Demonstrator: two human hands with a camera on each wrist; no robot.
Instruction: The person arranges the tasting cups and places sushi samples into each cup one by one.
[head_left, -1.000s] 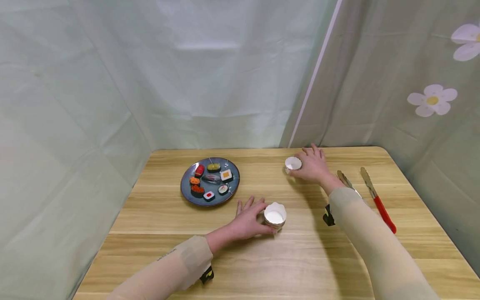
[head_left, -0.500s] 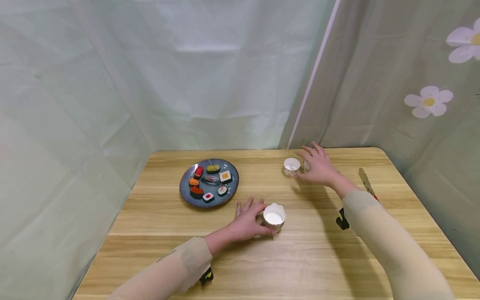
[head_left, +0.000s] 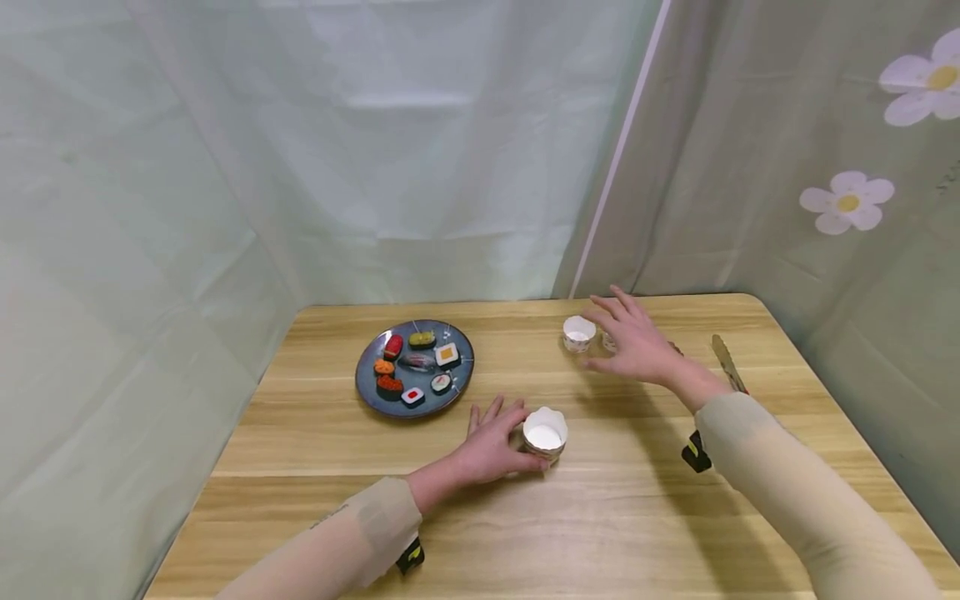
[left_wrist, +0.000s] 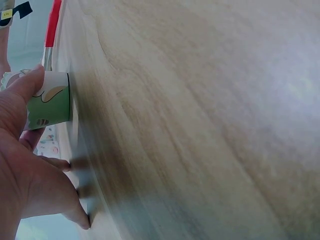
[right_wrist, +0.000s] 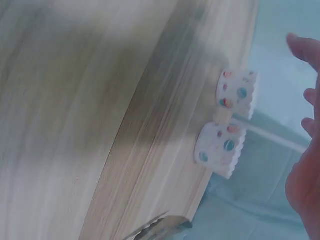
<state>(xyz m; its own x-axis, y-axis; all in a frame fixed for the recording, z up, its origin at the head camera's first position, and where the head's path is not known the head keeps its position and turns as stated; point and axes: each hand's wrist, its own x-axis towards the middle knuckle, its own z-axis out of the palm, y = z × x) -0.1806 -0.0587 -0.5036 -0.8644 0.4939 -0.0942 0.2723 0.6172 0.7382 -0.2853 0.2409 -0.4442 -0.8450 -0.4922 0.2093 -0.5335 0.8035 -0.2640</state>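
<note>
Left hand: thumb and a finger of the left hand (head_left: pixel 491 446) pinch the wall of a green-and-white paper cup (head_left: pixel 544 433); the other fingers spread away, their tips down at the wood.
Held cup: stands near the middle of the tabletop (head_left: pixel 585 533), well in from the far edge, at the thumb side of the left hand, which is clearly the nearer hand.
Held cup's axis: vertical, mouth up; short, so we find no long axis lying along the wood.
Right hand: the right hand (head_left: pixel 633 346) hovers near the far edge, right of that edge's middle — fingers spread and bent, nothing between them.
Governing relation: we judge it to be the gap between the right fingers and two dotted cups, the left dotted cup (head_left: pixel 577 337) and the right dotted cup (right_wrist: pixel 220 149). In the right wrist view the fingers stand above both rims, apart from them; from the head view the right one is partly hidden behind the hand.
Dotted cups' axis: both upright, mouths up, just beside each other along the far edge — we note a narrow gap.
Plate: the blue plate (head_left: pixel 365 392) of sushi pieces sits toward the far left corner, well apart from the dotted cups.
</note>
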